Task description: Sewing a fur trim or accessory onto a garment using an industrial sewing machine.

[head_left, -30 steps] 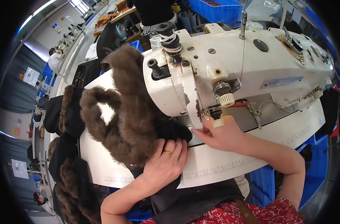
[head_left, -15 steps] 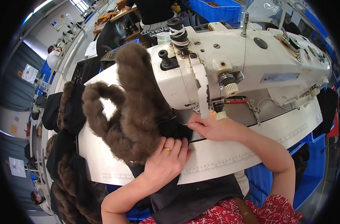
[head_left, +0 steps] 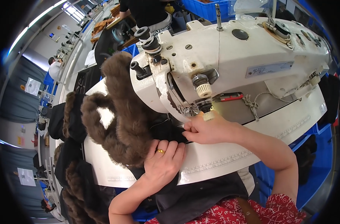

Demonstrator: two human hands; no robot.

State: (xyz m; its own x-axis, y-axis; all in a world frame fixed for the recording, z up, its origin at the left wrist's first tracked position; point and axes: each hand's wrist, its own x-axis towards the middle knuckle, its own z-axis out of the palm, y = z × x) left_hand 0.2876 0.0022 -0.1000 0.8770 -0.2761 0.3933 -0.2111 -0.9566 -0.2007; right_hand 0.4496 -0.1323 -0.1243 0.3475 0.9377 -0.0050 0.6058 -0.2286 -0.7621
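Observation:
A black fabric piece with brown fur trim lies under the head of a white sewing machine. Its black cloth reaches toward the needle area, partly hidden by the machine. My left hand, with a gold ring, is closed over the cloth's near edge beside the fur; its thumb is hidden. Close to the presser foot, my right hand has its fingers curled together at the cloth's right edge, in a pinch. Part of this hand is behind the machine's tension knob.
Red-handled snips and a knotted cord lie behind my right forearm. More black pieces with fur hang at the table's left. A blue bin stands at the right. Another person works beyond the machine.
The view has shifted, so the machine head appears farther left. My right fingers have curled in more tightly at the cloth edge. My left hand stays on the cloth.

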